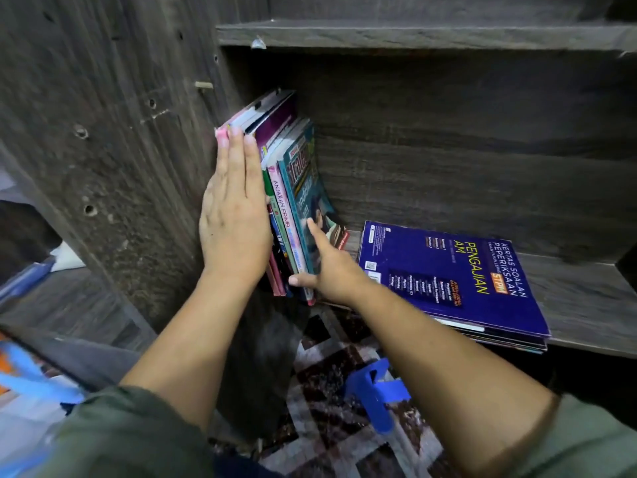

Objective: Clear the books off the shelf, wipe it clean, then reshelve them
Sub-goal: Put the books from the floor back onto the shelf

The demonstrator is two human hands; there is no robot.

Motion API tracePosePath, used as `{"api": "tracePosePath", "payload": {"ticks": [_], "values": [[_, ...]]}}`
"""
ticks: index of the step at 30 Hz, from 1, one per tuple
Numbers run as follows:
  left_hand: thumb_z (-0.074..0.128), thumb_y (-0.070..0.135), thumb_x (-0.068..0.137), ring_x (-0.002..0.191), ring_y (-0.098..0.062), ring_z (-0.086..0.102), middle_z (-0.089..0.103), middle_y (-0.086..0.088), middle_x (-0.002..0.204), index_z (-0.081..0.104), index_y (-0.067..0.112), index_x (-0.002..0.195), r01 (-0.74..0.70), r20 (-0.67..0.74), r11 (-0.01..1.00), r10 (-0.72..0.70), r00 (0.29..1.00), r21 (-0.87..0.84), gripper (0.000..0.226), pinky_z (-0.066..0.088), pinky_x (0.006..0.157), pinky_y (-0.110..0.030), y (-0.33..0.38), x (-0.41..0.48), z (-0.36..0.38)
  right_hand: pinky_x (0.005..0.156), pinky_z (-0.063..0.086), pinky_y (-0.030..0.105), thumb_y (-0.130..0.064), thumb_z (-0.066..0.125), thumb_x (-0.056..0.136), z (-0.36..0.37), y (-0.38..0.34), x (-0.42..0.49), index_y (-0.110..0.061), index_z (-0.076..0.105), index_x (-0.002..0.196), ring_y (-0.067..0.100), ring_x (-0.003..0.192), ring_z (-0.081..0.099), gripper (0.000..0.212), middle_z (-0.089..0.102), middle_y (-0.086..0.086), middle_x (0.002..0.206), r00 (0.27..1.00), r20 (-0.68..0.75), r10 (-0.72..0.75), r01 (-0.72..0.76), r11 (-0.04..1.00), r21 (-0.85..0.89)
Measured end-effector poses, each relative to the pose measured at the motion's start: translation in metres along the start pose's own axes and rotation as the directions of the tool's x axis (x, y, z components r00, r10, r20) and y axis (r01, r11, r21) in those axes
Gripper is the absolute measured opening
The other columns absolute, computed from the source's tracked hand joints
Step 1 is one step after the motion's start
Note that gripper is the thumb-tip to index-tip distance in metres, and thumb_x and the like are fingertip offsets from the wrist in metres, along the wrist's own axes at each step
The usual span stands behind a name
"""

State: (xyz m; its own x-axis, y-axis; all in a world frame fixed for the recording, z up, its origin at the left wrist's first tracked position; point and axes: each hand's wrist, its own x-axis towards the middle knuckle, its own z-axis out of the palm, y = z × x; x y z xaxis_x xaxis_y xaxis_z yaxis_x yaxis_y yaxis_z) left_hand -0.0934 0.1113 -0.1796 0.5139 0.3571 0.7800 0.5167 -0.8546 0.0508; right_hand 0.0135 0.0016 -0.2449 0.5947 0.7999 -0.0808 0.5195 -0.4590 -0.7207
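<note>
Dark wood-grain boards frame one compartment of a bookcase, seen from above and in front, with a patterned floor covering [327, 357] and a blue plastic object [375, 391] lying below its front edge.

On the shelf [568, 298] the books form two groups. The upright books [293, 174] stand at the far left, leaning against the side panel [138, 167], spines facing outward and long axes running up toward the upper board [413, 36]. Well to their right a flat stack [448, 277] lies on the shelf, topped by a dark blue exam-paper volume that overhangs the front edge.

The left hand [234, 215] lies flat against the spines nearest the panel, fingers straight, together and pointing upward, so it presses and does not grasp. The right hand [331, 267] brackets the other side of the same group. Its index finger stretches up the teal cover of the outermost book and its thumb reaches across the bottoms of the spines. Its remaining fingers are hidden behind the book, so it seems spread and bracing, though I cannot be sure.

The upright group sits between the two hands, both touching it. The right hand alone is near the flat stack, just to its right. From this pose I cannot judge whether the books are being squared up after reshelving or gathered for lifting out. Either move turns on both palms squeezing along the row, across the books' long axes.
</note>
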Motion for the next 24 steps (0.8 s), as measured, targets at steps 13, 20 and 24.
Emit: {"api": "tracePosePath", "payload": {"ticks": [13, 20, 24], "values": [[0.047, 0.020, 0.096, 0.149, -0.026, -0.004, -0.004, -0.011, 0.162, 0.011, 0.006, 0.153, 0.245, 0.337, 0.963, -0.196, 0.921, -0.110, 0.069, 0.013, 0.119, -0.048, 0.075, -0.009, -0.033, 0.101, 0.042, 0.034, -0.039, 0.067, 0.087, -0.107, 0.085, -0.138, -0.024, 0.044, 0.140, 0.029, 0.125, 0.050, 0.061, 0.053, 0.012, 0.136, 0.972, -0.017, 0.234, -0.203, 0.802, -0.561], [0.052, 0.017, 0.093, 0.149, -0.028, -0.007, -0.005, -0.011, 0.162, 0.010, 0.005, 0.153, 0.230, 0.302, 0.972, -0.206, 0.931, -0.048, 0.075, 0.006, 0.120, -0.048, 0.072, -0.011, -0.018, 0.101, 0.041, 0.040, -0.040, 0.067, 0.085, -0.093, 0.129, -0.130, -0.027, 0.042, 0.141, 0.030, 0.129, 0.045, 0.064, 0.038, 0.006, 0.148, 0.980, -0.081, 0.181, -0.190, 0.735, -0.650], [0.057, 0.017, 0.091, 0.149, -0.031, -0.004, 0.001, -0.015, 0.161, 0.010, 0.004, 0.153, 0.228, 0.282, 0.974, -0.216, 0.935, -0.009, 0.079, 0.008, 0.119, -0.046, 0.080, -0.005, -0.013, 0.113, 0.026, 0.047, -0.045, 0.066, 0.085, -0.087, 0.154, -0.121, -0.035, 0.019, 0.150, 0.032, 0.143, 0.025, 0.081, 0.019, 0.008, 0.159, 0.967, -0.123, 0.222, -0.244, 0.688, -0.683]]}}
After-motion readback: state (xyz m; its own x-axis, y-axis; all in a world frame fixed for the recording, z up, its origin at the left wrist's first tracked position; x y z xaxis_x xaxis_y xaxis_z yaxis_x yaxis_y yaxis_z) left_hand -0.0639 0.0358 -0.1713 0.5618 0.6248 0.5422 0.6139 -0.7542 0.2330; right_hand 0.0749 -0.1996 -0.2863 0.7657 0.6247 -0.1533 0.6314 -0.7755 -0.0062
